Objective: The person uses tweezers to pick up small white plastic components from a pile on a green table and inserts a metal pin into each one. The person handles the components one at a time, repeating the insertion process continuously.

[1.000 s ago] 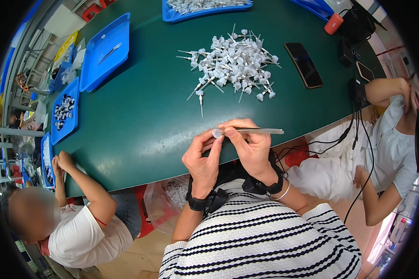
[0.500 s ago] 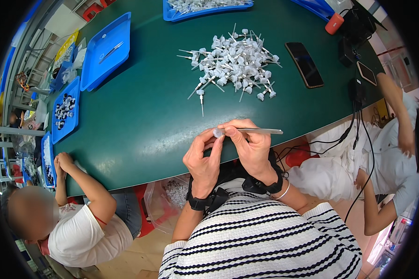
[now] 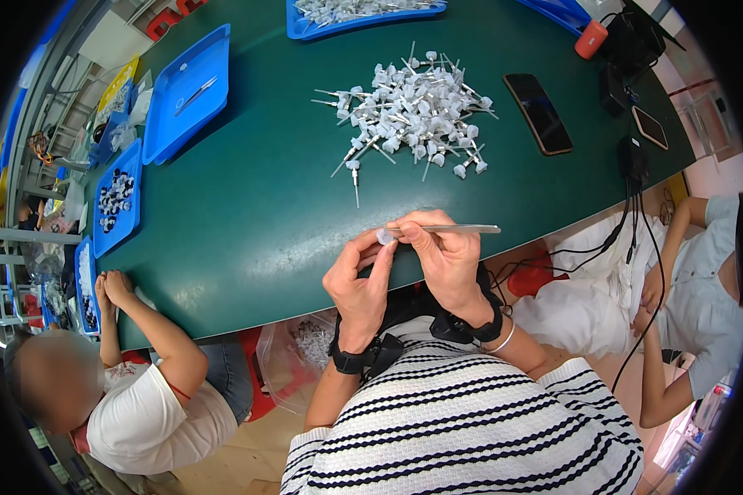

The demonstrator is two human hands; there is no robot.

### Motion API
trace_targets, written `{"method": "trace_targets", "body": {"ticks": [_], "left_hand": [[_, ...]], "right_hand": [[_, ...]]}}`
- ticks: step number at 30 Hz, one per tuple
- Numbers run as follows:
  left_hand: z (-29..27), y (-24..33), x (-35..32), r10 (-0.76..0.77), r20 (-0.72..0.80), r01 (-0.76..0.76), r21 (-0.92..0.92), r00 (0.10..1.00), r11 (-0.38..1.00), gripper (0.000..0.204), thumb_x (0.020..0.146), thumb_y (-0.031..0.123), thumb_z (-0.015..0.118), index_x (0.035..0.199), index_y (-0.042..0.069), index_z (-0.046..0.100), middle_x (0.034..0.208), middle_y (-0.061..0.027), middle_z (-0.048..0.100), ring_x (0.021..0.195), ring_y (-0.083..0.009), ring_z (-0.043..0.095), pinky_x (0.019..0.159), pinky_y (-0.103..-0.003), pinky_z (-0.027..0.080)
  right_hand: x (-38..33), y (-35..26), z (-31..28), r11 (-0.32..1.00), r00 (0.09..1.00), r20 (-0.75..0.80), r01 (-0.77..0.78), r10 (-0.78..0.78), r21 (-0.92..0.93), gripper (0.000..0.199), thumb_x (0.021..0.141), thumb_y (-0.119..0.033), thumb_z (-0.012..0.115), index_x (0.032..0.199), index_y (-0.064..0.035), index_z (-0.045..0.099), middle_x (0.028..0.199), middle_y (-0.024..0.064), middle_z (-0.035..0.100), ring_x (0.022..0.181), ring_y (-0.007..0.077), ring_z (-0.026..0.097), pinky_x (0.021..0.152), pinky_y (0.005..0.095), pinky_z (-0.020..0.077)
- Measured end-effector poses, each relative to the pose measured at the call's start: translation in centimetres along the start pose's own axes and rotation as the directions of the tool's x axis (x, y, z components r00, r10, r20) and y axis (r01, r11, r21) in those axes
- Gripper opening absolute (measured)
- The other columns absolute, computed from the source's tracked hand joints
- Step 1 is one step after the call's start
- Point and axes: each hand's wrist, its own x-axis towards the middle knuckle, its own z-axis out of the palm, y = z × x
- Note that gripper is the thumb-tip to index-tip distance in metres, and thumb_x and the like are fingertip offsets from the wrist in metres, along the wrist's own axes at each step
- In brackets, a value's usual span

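A small, rounded, translucent white plastic piece [image 3: 385, 237] is pinched between the thumb and fingers of the left hand [image 3: 359, 285], just above the near part of the green table [image 3: 248, 214]. It is too small in view to read a long axis of its own.

Directly to its right is a pair of slim, silver metal tweezers [image 3: 476, 228], gripped by the thumb and fingers of the right hand [image 3: 450, 268]. Their long axis runs nearly level across the person's front, blunt end out to the right and working end leftward, in line with the white piece. The fingers cover the tips, so I cannot tell whether they touch it. The 2 hands are together at the fingertips, the left bearing the piece, the right clamped on the tweezers.

Farther out, beyond the hands, 1 white-headed part with a thin shaft [image 3: 356, 186] lies by itself, shaft toward the person and nearer the left hand. Past it is a loose heap of similar white-headed, metal-and-plastic parts [image 3: 421, 107], with a black rectangular phone [image 3: 538, 115] to its right.
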Motion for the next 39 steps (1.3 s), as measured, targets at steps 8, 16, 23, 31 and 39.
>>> {"method": "trace_targets", "body": {"ticks": [8, 16, 23, 31, 39], "left_hand": [[0.0, 0.3, 0.0, -0.047, 0.028, 0.048, -0.018, 0.998, 0.999, 0.018, 0.085, -0.003, 0.069, 0.102, -0.003, 0.065, 0.091, -0.0079, 0.069, 0.082, -0.0104, 0.066, 0.073, -0.022, 0.055], [-0.1, 0.4, 0.0, -0.054, 0.051, 0.057, -0.042, 0.997, 0.998, 0.019, 0.085, -0.003, 0.069, 0.103, -0.004, 0.064, 0.091, -0.0074, 0.069, 0.082, -0.0103, 0.066, 0.073, -0.021, 0.054], [-0.4, 0.2, -0.1, -0.043, 0.065, 0.044, -0.018, 0.997, 0.999, 0.019, 0.085, -0.003, 0.069, 0.104, -0.004, 0.064, 0.092, -0.0079, 0.069, 0.082, -0.0105, 0.066, 0.073, -0.022, 0.055], [-0.5, 0.0, 0.0, -0.219, 0.104, 0.242, -0.318, 0.97, 0.917, 0.021, 0.087, -0.002, 0.066, 0.107, -0.006, 0.061, 0.097, -0.011, 0.068, 0.085, -0.0154, 0.068, 0.075, -0.024, 0.055], [-0.5, 0.0, 0.2, -0.253, 0.112, 0.277, -0.39, 0.961, 0.878, 0.023, 0.088, 0.001, 0.067, 0.109, -0.006, 0.059, 0.1, -0.0127, 0.068, 0.086, -0.0169, 0.069, 0.073, -0.025, 0.055]], "right_hand": [[0.1, 0.0, -0.4, 0.999, 1.0, 0.015, 0.001, -0.001, -0.036, 0.012, 0.09, -0.008, 0.066, 0.086, 0.0037, 0.067, 0.078, 0.0081, 0.069, 0.056, 0.0132, 0.058, 0.052, 0.0259, 0.0458], [0.2, -0.1, -0.7, 0.997, 0.998, 0.048, 0.043, -0.039, -0.072, 0.011, 0.089, -0.007, 0.066, 0.086, 0.0038, 0.067, 0.079, 0.0085, 0.068, 0.058, 0.015, 0.059, 0.052, 0.0264, 0.0459], [0.7, -0.8, -0.8, 0.994, 0.991, 0.129, 0.042, -0.029, -0.097, 0.009, 0.088, -0.006, 0.066, 0.086, 0.0032, 0.067, 0.077, 0.0075, 0.067, 0.059, 0.0154, 0.059, 0.053, 0.0273, 0.0472], [0.7, -0.7, -0.6, 0.998, 0.993, 0.106, -0.052, 0.055, -0.031, 0.01, 0.088, -0.005, 0.066, 0.086, 0.0043, 0.067, 0.078, 0.007, 0.068, 0.058, 0.0139, 0.058, 0.051, 0.0265, 0.0459], [0.8, -0.7, -0.3, 0.998, 0.995, 0.1, -0.003, 0.009, -0.056, 0.01, 0.089, -0.005, 0.066, 0.086, 0.0047, 0.067, 0.079, 0.0076, 0.068, 0.058, 0.0141, 0.058, 0.051, 0.0266, 0.0455]]}}
